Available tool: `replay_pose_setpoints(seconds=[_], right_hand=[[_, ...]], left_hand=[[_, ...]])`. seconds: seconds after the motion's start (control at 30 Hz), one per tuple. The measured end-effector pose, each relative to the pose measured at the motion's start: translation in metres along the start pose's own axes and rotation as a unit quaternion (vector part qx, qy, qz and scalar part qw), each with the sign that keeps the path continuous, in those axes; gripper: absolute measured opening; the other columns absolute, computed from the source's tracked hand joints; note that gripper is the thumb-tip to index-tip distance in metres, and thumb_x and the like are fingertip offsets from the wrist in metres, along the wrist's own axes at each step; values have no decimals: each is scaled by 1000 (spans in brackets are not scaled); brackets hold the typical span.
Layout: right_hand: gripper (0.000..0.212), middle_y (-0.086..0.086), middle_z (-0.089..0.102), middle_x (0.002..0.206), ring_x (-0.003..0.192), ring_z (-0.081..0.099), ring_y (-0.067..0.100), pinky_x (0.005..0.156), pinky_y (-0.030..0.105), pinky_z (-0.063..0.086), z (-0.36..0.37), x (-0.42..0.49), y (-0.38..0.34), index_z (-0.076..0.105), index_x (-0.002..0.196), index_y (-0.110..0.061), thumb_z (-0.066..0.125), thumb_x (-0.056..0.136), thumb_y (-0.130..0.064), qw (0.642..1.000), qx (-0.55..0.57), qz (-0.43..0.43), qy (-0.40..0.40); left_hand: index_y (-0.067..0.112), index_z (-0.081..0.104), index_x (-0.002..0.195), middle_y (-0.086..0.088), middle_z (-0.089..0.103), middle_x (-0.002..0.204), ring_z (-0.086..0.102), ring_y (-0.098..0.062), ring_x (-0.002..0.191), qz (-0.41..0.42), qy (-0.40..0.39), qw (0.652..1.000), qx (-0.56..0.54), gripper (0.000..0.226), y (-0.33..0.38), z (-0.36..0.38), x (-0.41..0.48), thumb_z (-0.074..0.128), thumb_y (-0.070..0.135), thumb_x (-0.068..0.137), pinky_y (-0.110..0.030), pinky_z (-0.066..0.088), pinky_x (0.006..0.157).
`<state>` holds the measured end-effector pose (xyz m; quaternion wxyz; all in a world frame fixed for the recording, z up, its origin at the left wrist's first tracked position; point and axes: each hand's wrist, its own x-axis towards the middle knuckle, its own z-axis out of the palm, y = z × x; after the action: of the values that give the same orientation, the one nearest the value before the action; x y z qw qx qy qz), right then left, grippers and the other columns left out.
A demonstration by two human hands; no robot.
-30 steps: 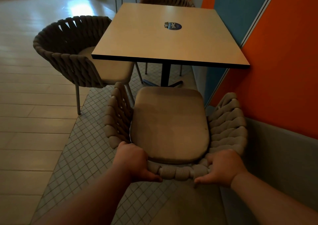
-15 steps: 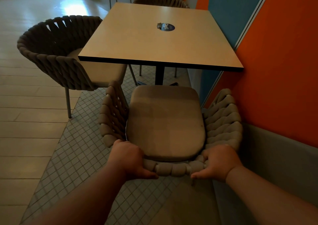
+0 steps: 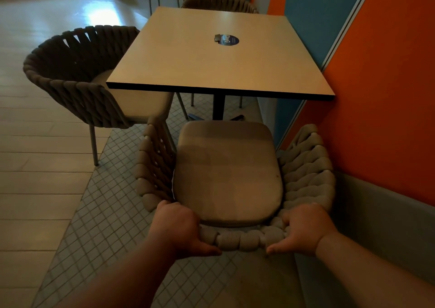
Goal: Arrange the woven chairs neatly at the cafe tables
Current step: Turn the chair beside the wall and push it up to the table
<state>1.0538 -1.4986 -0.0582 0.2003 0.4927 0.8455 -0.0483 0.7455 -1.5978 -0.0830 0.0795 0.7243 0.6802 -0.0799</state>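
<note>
Two hands on the near woven chair (image 3: 229,178) in the head view: left hand (image 3: 175,231) and right hand (image 3: 306,231) each grip the braided back rim, fingers curled over the top, thumbs underneath. Its seat faces the cafe table (image 3: 211,55), front edge right about at the table's near edge. Second woven chair (image 3: 77,81) sits at the table's left side, third one (image 3: 220,2) at the far end. Orange wall (image 3: 388,95) is just right.

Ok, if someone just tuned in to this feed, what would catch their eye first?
The left hand and right hand grip the back rim of a woven chair at bottom centre, its seat facing the square table ahead. The orange wall glows along the right, and a second woven chair sits at the table's left side.
</note>
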Motion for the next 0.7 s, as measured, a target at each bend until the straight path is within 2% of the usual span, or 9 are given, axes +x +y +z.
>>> replay_pose_setpoints(seconds=[0.13,0.2,0.23,0.3,0.37,0.4,0.43,0.5,0.7], right_hand=[[116,-10,65,79,79,58,11,80,31,45,0,-1,1,66,77,-29,5,34,-117,1000,7,-1,7],[118,-10,69,103,105,61,13,102,37,37,2,-2,1,72,97,-35,-2,48,-112,1000,21,13,-6],[112,-7,65,129,131,51,18,115,44,24,4,-4,0,69,118,-40,1,59,-108,999,34,33,-2],[98,6,17,171,159,1,32,120,61,-13,9,-7,-7,31,157,-45,22,75,-98,991,72,104,35],[110,13,-26,168,153,-25,42,117,68,-15,16,-10,-18,-10,162,-41,49,80,-85,965,141,210,63],[118,15,-34,165,152,-24,45,122,66,-4,16,-11,-25,-15,162,-37,64,82,-73,938,213,265,72],[121,16,-34,165,154,-15,46,125,59,10,18,-14,-30,-12,164,-31,75,83,-55,899,296,312,86],[115,16,-28,168,155,10,45,121,44,28,22,-13,-33,-2,166,-20,80,86,-28,830,414,355,120],[109,15,-30,167,153,20,44,120,39,31,28,-7,-28,2,166,-15,78,89,-26,828,429,345,109]], left_hand=[[31,70,76,13,59,67,56,-15,73,5,5,1000,-12,107,-4,3,-2,13,116,47,-40,36,82],[39,73,107,11,71,107,61,-20,113,-15,23,998,-57,104,-3,4,-6,16,112,59,-47,30,103],[41,63,131,5,61,140,45,-24,139,-45,49,994,-87,103,-2,4,-7,22,108,65,-50,18,116],[40,22,160,-7,11,172,0,-28,158,-201,124,955,-182,107,-1,8,-8,49,94,72,-52,-5,123],[38,-8,160,-14,-7,170,-3,-39,156,-430,136,820,-353,122,-2,6,-8,76,59,75,-64,10,122],[37,-12,160,-19,4,168,17,-45,152,-487,129,739,-448,125,-3,6,-8,81,38,75,-67,29,116],[37,-10,160,-22,21,162,42,-43,138,-485,142,687,-522,123,-6,8,-8,79,20,76,-66,45,106],[41,-5,159,-19,46,148,63,-31,107,-436,173,658,-589,117,-6,10,-10,71,4,79,-59,59,87],[40,-2,160,-7,59,116,67,-24,85,-437,183,660,-583,115,-8,15,-7,71,3,79,-54,63,74]])
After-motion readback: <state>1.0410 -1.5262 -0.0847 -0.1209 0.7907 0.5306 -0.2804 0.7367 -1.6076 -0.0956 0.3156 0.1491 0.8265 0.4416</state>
